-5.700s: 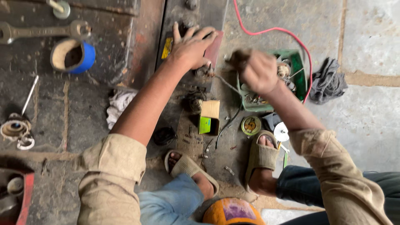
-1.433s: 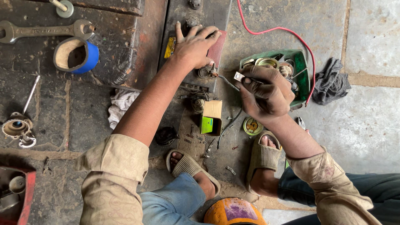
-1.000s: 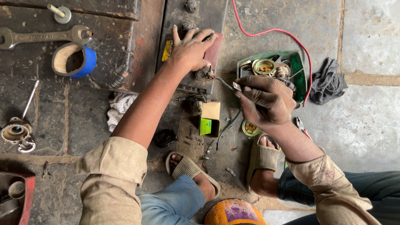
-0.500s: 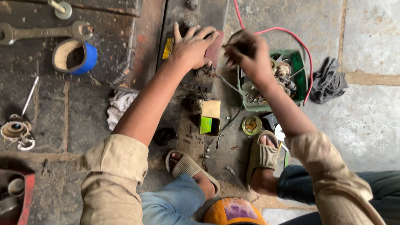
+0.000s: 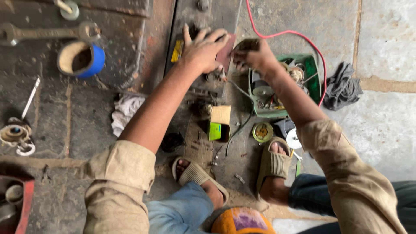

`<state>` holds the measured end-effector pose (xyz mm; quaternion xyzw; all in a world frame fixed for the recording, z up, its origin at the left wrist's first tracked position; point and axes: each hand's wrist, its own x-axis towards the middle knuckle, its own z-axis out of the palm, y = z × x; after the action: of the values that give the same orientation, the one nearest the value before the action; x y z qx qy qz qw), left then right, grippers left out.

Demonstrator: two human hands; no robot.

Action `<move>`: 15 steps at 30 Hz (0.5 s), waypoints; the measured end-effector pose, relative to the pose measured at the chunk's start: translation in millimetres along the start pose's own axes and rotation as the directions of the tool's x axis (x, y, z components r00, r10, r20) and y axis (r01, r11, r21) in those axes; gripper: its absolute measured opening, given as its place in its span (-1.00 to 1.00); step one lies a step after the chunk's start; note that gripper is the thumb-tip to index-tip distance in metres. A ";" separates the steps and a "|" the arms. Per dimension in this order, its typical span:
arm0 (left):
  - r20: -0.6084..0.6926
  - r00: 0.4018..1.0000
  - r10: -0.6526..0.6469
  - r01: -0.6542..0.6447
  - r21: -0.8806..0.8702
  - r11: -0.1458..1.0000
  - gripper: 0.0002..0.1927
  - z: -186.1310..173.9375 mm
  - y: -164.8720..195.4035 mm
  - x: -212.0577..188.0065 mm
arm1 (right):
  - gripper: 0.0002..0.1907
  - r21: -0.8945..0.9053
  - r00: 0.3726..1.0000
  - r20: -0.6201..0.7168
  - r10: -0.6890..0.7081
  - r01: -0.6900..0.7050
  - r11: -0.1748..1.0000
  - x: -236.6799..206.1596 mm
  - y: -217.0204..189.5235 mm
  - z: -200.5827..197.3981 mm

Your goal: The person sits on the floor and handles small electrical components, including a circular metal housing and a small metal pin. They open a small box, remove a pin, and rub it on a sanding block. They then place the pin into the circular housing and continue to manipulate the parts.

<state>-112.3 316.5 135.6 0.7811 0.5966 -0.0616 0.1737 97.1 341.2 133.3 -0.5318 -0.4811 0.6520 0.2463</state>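
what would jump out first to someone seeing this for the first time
Two bare hands meet at top centre: the left hand lies spread on a dark greasy metal part, the right hand closed just beside it. A red wire loops over a green tray of small parts at right; a blue tape roll lies upper left.

A tray lies right of the box, rag left.

Single head-worn view, looking almost straight down from above the seated person. Close range: forearms fill centre frame, left hand and right hand reach toward 12 o'clock. Knees and tan sandals at 6 o'clock. Grey stone-slab floor spans the frame. No second view.
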 end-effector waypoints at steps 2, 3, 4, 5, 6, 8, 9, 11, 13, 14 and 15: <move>-0.007 1.000 0.015 -0.015 -0.006 1.000 0.04 -1.2 0.3 -1.3 | -0.88 0.022 0.999 0.000 -0.035 0.035 0.999 -2.9 3.4 -0.7; 0.008 1.000 0.006 -0.006 -0.006 1.000 0.05 -1.6 0.7 -1.9 | -0.88 -0.008 0.998 -0.011 -0.062 0.062 0.998 -3.6 4.0 -1.3; 0.020 1.000 -0.005 0.005 -0.001 1.000 0.06 -2.3 0.4 -2.2 | -0.87 -0.033 0.995 -0.018 -0.094 0.094 0.995 -3.8 4.5 -0.7; 0.034 0.999 -0.011 0.011 0.000 1.000 0.07 -2.7 0.7 -2.2 | -0.89 -0.050 0.998 0.026 -0.064 0.066 0.997 -3.8 4.7 0.4; 0.026 1.000 -0.008 0.008 -0.007 1.000 0.07 -2.8 0.9 -2.2 | -0.92 -0.072 0.998 0.064 -0.026 0.031 0.997 -3.7 4.3 1.4; 0.022 1.000 -0.002 0.002 -0.019 1.000 0.06 -2.0 1.4 -2.2 | -0.92 -0.096 0.999 0.025 -0.038 0.040 0.995 -2.8 2.3 3.2; 0.001 1.000 0.010 -0.010 -0.011 1.000 0.05 -1.2 2.1 -2.1 | -0.90 -0.104 0.994 -0.053 -0.095 0.089 0.991 -1.3 -0.3 2.5; -0.044 0.999 0.017 -0.017 0.012 1.000 0.04 0.0 1.6 -2.5 | -0.82 -0.056 0.991 -0.076 -0.110 0.106 0.993 1.8 -4.2 3.0; 0.004 1.000 -0.005 0.005 -0.007 1.000 0.04 0.9 0.8 -2.9 | -0.71 0.060 1.000 0.006 -0.031 0.030 0.998 4.1 -7.0 0.6; 0.018 1.000 -0.014 0.015 -0.019 1.000 0.03 0.8 0.0 -3.1 | -0.68 0.018 0.998 -0.014 -0.056 0.056 0.998 7.6 -9.8 -1.5; -0.011 1.000 0.001 -0.002 -0.017 1.000 0.04 0.0 -0.6 -2.4 | -0.64 -0.027 0.997 -0.032 -0.073 0.072 0.997 11.6 -12.6 -3.1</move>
<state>-113.5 314.5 136.2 0.7804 0.5975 -0.0519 0.1771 93.9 357.3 139.3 -0.5276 -0.5044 0.6276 0.2708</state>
